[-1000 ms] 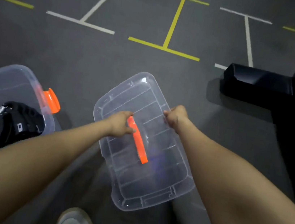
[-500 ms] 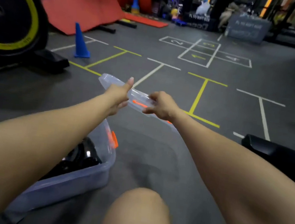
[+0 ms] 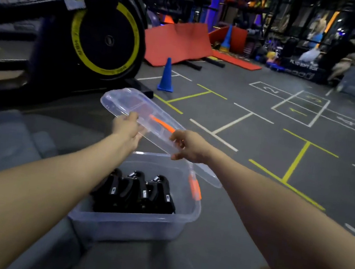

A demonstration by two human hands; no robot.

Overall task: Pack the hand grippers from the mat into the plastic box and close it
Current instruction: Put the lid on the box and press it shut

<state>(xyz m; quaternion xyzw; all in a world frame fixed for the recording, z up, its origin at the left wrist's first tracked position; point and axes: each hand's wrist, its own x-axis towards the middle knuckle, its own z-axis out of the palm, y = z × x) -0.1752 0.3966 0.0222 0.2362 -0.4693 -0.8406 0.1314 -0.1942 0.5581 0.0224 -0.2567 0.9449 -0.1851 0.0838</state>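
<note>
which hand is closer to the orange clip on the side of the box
Right. The right hand holds the lid almost directly above the orange clip; the left hand grips the lid farther off, to the clip's left.

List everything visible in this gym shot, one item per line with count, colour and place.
lid: one, clear with an orange handle, held in the air above the box.
plastic box: one, clear with an orange latch, open on the floor below the lid.
hand grippers: several, exact count unclear, black, inside the box.
exercise bike: one, black with a yellow-ringed wheel, far left.
cone: one, blue, on the floor beside the bike.
mats: red, propped up at the back.
floor lines: white and yellow, right.
left hand: grips the lid's near edge.
right hand: grips the lid's right side.
</note>
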